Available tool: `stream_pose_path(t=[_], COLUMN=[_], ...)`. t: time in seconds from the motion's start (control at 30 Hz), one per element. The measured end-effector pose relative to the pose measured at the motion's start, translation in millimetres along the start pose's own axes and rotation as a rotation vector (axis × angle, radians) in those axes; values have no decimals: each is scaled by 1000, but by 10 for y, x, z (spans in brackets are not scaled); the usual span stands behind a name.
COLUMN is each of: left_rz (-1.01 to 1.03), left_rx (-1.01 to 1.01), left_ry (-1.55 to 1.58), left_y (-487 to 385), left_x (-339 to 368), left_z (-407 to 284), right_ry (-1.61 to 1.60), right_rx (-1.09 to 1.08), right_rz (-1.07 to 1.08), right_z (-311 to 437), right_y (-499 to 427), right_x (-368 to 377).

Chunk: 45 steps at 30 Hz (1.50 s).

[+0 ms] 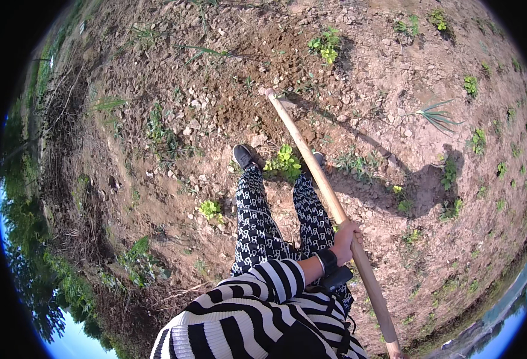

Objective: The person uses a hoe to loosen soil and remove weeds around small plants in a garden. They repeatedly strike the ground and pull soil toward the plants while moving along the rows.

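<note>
My left hand (346, 242), with a black band at the wrist, is closed around a long wooden handle (310, 157). The handle slants from the lower right up to the loosened soil (245, 103) in front of my feet. It looks like a hoe, but its head is hard to make out against the dirt. Only a small part of my right hand (397, 354) shows at the bottom edge, on the near end of the handle. A low leafy plant (284, 162) grows between my dark shoes (243, 155).
Leafy seedlings (327, 44) dot the stony ground, with more rows to the right. A spiky, onion-like plant (436, 117) stands right of the handle. Dry brush (63, 112) and trees (25, 224) border the left. My shadow (425, 184) falls to the right.
</note>
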<state>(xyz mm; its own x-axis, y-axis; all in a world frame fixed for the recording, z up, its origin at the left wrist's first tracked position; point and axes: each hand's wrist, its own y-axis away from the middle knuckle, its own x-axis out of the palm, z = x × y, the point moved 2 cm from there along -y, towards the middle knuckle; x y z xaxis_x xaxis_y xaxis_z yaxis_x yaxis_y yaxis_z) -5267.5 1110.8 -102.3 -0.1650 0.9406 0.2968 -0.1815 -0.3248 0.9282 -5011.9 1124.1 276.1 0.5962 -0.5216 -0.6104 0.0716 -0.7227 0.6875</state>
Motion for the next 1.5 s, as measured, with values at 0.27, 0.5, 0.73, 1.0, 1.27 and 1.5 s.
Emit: stream_pose_path(t=[0.27,0.5,0.73,1.0,1.27,1.5], left_rz=[11,-214,-71,-159,-198,-270], left_rx=[-32,67,201,139,21,145], left_ry=[-188,-333,-358,-323,-273,-435], left_y=[-18,-397,-313,-535,51,-198], left_x=[-16,73,383,225,-16,332], left_z=[-136,-1113,-1929,-1648,-323,-972], right_ry=[-191,-507,-517,-498,-1043,-1386], right_rx=[-59,123,-74,7,446,481], right_rz=[-163,133,-4,50,268,260], right_z=[-195,813,1389,1253,229,624], right_y=[257,-655,-1071,-994,126,-40], right_x=[779,1098,1022,990,1679,2170])
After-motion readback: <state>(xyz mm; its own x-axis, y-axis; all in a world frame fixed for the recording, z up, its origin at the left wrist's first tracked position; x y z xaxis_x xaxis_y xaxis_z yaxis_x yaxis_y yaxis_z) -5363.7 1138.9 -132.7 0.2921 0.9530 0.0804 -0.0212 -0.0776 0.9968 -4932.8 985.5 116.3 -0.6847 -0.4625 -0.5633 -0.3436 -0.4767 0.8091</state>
